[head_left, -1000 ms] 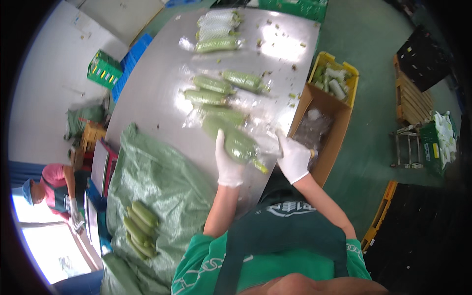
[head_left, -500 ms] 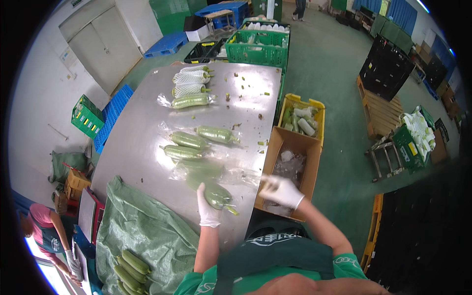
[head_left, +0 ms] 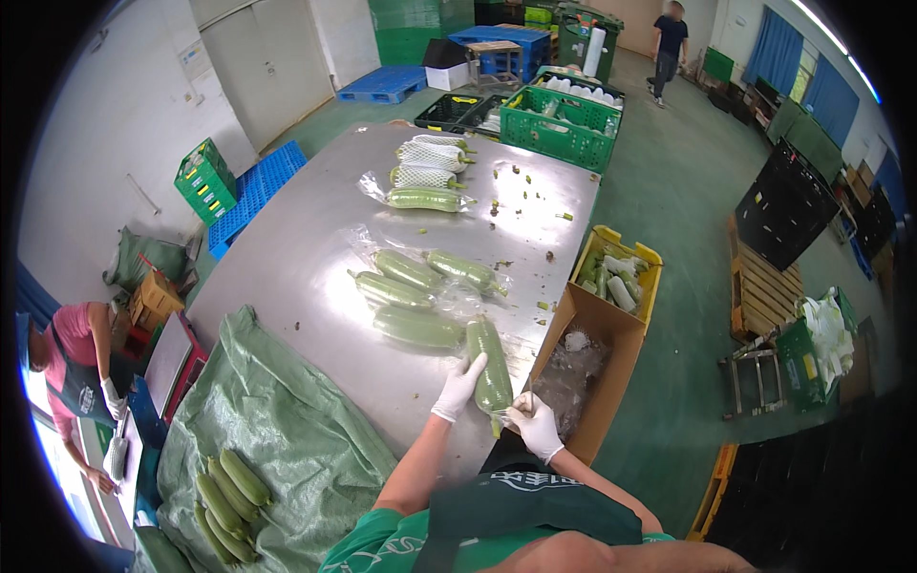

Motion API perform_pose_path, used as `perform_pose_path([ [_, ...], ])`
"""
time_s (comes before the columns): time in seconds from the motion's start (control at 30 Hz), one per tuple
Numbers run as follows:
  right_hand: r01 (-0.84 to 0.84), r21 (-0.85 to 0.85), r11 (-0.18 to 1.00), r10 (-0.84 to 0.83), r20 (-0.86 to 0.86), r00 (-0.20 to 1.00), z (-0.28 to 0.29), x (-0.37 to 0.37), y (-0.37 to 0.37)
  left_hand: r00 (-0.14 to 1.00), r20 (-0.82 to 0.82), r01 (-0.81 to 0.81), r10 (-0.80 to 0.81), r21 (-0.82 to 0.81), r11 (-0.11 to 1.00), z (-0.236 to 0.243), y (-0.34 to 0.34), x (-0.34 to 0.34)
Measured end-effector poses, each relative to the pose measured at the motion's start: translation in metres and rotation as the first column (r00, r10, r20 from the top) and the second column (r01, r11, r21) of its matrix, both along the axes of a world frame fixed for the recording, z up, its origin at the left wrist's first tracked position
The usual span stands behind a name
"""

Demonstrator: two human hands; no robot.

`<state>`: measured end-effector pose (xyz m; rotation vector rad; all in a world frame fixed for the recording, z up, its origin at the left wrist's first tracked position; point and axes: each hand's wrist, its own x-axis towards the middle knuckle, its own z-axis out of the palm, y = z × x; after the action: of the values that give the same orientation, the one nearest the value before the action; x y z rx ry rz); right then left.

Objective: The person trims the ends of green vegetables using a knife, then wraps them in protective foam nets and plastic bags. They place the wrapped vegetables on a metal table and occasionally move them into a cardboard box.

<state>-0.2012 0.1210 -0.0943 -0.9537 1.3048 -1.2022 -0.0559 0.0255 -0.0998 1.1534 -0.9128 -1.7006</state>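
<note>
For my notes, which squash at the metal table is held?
The squash with the left hand gripping its side, the right hand at its stem; the others there lie untouched.

From here I see a metal table (head_left: pixel 287 272) filling centre frame: bagged gourds (head_left: pixel 417 327) mid-frame, white-netted gourds (head_left: pixel 426 178) at upper centre, scraps (head_left: pixel 565 217) right of them, and a green sheet (head_left: pixel 287 392) over its lower-left side carrying bare gourds (head_left: pixel 245 477).

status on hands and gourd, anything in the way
Left hand holds bagged gourd. Right hand at its stem end. More gourds just beyond, none between hands.
</note>
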Motion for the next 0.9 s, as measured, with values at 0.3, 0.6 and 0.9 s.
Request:
perform_pose_path([
  [0.3, -0.132, -0.082, 0.988, 0.115, -0.186, 0.976, 0.017, 0.011, -0.026, 0.548, 0.794, 0.605, 0.261, -0.592, 0.532, 0.072, 0.070, 0.021],
  [0.6, -0.273, -0.099, 0.957, 0.167, -0.580, 0.797, 0.034, 0.024, -0.031, 0.548, 0.716, 0.310, 0.434, -0.655, 0.689, 0.048, 0.084, 0.020],
  [0.9, -0.002, -0.017, 1.000, -0.006, -0.464, 0.886, 0.005, 0.007, -0.019, 0.581, 0.684, 0.237, 0.441, -0.661, 0.712, 0.018, 0.066, 0.009],
])
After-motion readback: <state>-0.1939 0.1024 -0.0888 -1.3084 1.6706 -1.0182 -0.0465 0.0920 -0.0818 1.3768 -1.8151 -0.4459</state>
